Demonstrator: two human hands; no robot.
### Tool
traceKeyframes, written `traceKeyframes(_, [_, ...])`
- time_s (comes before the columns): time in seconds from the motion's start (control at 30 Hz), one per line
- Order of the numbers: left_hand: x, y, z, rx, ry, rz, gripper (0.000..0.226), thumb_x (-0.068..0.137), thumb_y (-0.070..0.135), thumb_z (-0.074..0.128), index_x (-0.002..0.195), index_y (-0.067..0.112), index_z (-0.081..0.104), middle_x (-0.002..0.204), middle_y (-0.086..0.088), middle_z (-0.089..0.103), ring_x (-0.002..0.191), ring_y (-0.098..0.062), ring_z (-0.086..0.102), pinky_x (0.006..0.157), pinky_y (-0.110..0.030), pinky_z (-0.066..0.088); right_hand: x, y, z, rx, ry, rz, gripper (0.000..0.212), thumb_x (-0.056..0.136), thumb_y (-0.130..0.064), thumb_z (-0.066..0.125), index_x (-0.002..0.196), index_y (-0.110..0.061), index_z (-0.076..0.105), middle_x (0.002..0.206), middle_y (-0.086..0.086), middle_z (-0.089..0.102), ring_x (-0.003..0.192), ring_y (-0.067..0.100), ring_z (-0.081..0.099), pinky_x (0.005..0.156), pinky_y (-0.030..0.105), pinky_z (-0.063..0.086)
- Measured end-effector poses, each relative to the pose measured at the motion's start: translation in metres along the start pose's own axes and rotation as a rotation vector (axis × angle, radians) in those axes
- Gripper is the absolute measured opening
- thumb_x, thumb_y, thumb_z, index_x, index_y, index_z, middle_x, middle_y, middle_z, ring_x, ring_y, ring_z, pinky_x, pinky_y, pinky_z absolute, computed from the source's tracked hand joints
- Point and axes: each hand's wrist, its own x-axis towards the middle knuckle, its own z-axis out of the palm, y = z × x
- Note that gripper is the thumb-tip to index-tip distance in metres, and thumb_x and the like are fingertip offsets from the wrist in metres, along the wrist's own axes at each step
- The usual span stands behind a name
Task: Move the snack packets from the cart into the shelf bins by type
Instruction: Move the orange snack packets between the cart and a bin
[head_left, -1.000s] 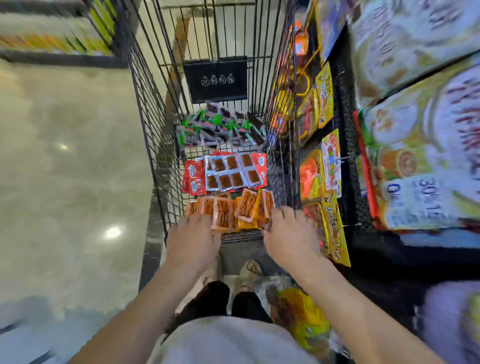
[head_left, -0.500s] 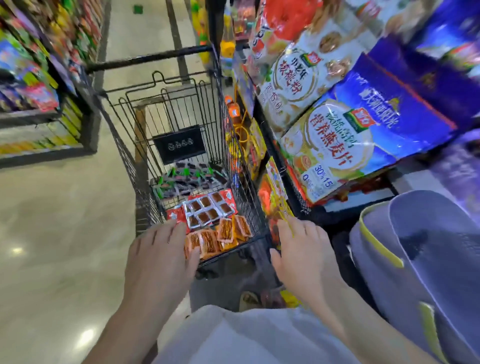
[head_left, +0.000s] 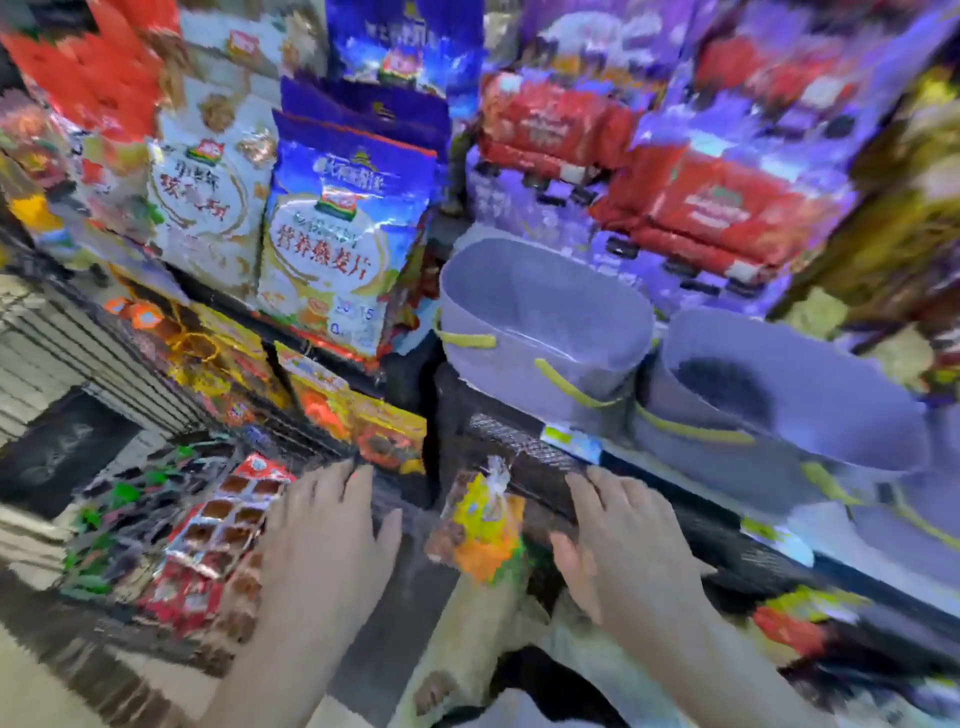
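Observation:
The wire cart (head_left: 93, 364) stands at the lower left, blurred by motion. Inside lie snack packets: red-edged clear packs with brown squares (head_left: 228, 519) and dark packs with green tabs (head_left: 124, 499). My left hand (head_left: 327, 551) hovers open over the cart's near right corner, fingers straight, holding nothing. My right hand (head_left: 623, 551) is open in front of the shelf edge (head_left: 524, 452), empty too. On the shelf at the right stand grey felt bins with yellow handles: one (head_left: 540, 322) at the middle, another (head_left: 779, 410) to its right.
Large cereal bags (head_left: 337, 234) fill the shelf above the cart. Red packs (head_left: 701, 208) sit behind the bins. A small yellow-orange bag (head_left: 483, 525) hangs from the shelf front between my hands. Yellow hanging packets (head_left: 363, 415) line the rack beside the cart.
My view has swung right and up from the cart to the shelf and the grey bins. Both hands have stayed open and empty, drifting right with the turn.

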Motion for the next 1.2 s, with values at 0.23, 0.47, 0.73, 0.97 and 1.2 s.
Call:
traceKeyframes(0.23, [-0.013, 0.118, -0.004, -0.019, 0.010, 0.301, 0.056, 0.090, 0.038, 0.079, 0.135, 0.006, 0.068, 0.144, -0.013, 0.064, 0.130, -0.039, 0.060, 0.108, -0.053, 0.047, -0.080, 0.114, 0.012, 0.077, 0.068, 0.390, 0.067, 0.097, -0.051, 0.051, 0.153, -0.017, 0.041, 0.153, 0.004, 0.046, 0.134, 0.030, 0.048, 0.112, 0.041, 0.038])
traceKeyframes(0.47, [-0.049, 0.260, 0.010, 0.001, 0.076, 0.463, 0.054, 0.063, 0.020, 0.101, 0.107, -0.003, 0.079, 0.112, -0.023, 0.076, 0.098, -0.048, 0.073, 0.081, -0.059, 0.060, -0.153, 0.243, 0.021, 0.177, 0.141, 0.618, 0.058, 0.082, -0.041, 0.077, 0.129, -0.009, 0.066, 0.126, 0.010, 0.068, 0.107, 0.036, 0.065, 0.092, 0.045, 0.051])
traceKeyframes(0.73, [-0.091, 0.409, 0.017, 0.019, 0.037, 0.563, 0.053, 0.087, 0.037, 0.083, 0.130, 0.008, 0.072, 0.135, -0.012, 0.070, 0.126, -0.039, 0.064, 0.104, -0.052, 0.050, -0.217, 0.377, 0.036, 0.168, 0.195, 0.635, 0.062, 0.099, -0.055, 0.045, 0.151, -0.020, 0.039, 0.156, 0.000, 0.043, 0.138, 0.024, 0.046, 0.111, 0.036, 0.038])
traceKeyframes(0.97, [-0.068, 0.488, 0.008, -0.013, 0.045, 0.645, 0.049, 0.083, 0.030, 0.086, 0.124, 0.008, 0.073, 0.122, -0.012, 0.073, 0.111, -0.040, 0.067, 0.090, -0.050, 0.057, -0.205, 0.461, 0.033, 0.197, 0.293, 0.705, 0.049, 0.070, -0.026, 0.091, 0.107, -0.002, 0.072, 0.097, 0.017, 0.071, 0.086, 0.042, 0.069, 0.071, 0.047, 0.058])
traceKeyframes(1.2, [0.013, 0.573, 0.015, -0.151, 0.074, 0.731, 0.056, 0.103, 0.050, 0.055, 0.151, 0.022, 0.049, 0.150, 0.000, 0.056, 0.135, -0.027, 0.052, 0.108, -0.041, 0.045, -0.154, 0.530, 0.022, 0.341, 0.316, 0.718, 0.047, 0.093, -0.036, 0.069, 0.133, -0.013, 0.061, 0.126, 0.009, 0.065, 0.115, 0.036, 0.059, 0.097, 0.046, 0.049])
